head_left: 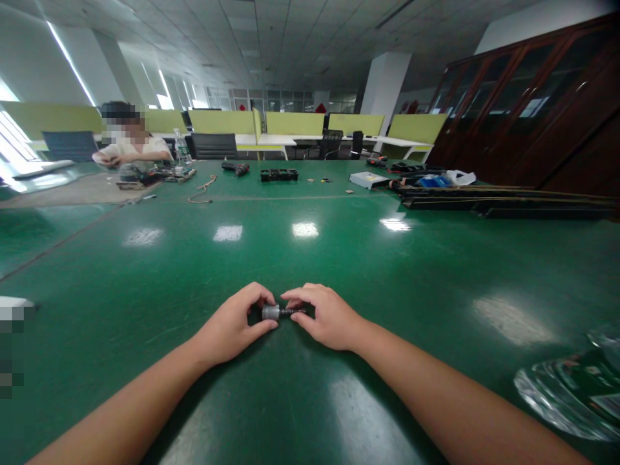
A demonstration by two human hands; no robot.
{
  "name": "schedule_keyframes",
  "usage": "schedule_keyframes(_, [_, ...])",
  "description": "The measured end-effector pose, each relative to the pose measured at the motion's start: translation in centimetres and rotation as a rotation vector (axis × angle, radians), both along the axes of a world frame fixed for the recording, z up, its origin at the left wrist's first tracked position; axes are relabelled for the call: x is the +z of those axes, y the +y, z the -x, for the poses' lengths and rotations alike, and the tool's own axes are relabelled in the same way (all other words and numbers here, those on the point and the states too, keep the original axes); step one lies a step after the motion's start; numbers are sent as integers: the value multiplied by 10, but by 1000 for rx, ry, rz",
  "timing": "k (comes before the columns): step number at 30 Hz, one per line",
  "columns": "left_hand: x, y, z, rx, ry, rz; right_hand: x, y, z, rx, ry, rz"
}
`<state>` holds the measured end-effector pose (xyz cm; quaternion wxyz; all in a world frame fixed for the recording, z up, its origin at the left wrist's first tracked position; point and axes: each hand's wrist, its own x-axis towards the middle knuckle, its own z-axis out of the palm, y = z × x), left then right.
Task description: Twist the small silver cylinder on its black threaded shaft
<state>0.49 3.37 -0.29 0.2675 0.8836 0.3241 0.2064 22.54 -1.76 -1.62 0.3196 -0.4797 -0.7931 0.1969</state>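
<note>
Low over the green table in the middle of the head view is a small grey metal cylinder (270, 312) with a thin, dark ribbed shaft (287, 312) pointing right. My left hand (237, 323) grips the cylinder, thumb on the near side and forefinger on the far side. Around the shaft curl the thumb and fingers of my right hand (327, 316), its thumb against the near side and the forefinger arched above. Part of the shaft shows inside that curl. Whether the piece rests on the tabletop, I cannot tell.
A clear plastic bottle (571, 394) lies at the near right of the green table (310, 258). Farther back are a power drill (236, 169), a black block-shaped part (279, 175), a white box (369, 179) and long black bars (508, 201). A person (133, 145) sits at the far left.
</note>
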Motion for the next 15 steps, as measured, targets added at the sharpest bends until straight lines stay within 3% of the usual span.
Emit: schedule_keyframes(15, [1,0,-1,0,-6,24,-1,2,-2,71,-61,-85])
